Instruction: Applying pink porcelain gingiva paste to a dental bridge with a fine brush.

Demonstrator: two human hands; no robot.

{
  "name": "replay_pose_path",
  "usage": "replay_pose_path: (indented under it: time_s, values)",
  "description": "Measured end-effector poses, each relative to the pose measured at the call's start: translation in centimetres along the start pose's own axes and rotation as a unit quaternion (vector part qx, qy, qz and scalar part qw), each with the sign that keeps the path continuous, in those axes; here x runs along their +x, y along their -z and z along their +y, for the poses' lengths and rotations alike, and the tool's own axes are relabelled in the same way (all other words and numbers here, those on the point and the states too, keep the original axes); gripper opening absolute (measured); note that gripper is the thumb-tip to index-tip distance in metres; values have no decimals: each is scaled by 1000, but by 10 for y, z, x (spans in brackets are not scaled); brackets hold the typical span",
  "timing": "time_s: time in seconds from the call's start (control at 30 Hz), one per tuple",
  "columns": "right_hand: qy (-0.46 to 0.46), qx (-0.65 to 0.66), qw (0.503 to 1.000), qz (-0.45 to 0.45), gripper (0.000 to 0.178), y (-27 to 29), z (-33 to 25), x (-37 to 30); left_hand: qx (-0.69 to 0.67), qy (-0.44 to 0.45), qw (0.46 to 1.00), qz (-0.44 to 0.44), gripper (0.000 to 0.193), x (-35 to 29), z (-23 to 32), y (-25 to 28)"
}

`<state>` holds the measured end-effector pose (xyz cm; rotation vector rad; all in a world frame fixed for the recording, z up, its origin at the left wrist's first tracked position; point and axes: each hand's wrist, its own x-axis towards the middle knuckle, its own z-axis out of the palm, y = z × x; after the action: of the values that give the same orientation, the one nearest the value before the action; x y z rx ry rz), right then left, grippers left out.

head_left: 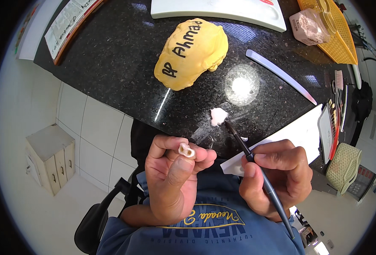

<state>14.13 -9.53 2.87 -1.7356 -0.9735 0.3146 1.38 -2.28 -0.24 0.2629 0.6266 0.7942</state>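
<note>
Pinching a small cream tooth piece (186,150) in the left hand (171,178), right hand (277,176) closed on a dark brush (256,163), tip dipped in the pink paste blob (218,116) on the black worktop (124,59); nothing visibly applied to the piece yet.

My dark speckled bench (111,55), a big yellow lump (191,53) with black writing on it, a long white stick (280,75), a white tray (222,10), a yellow basket (334,32), a woven basket (343,163), a small wooden cabinet (51,157) on the floor
</note>
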Motion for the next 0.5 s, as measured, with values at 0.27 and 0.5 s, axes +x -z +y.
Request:
replay_pose_path:
  time_s: [0.27,0.5]
  values:
    - [25,-3,1000,-12,22,-1,2,2,2,-2,1000,6,19,0,0,-2]
    - [29,34,999,1,23,-1,3,-4,22,8,1000,5,17,0,2,1]
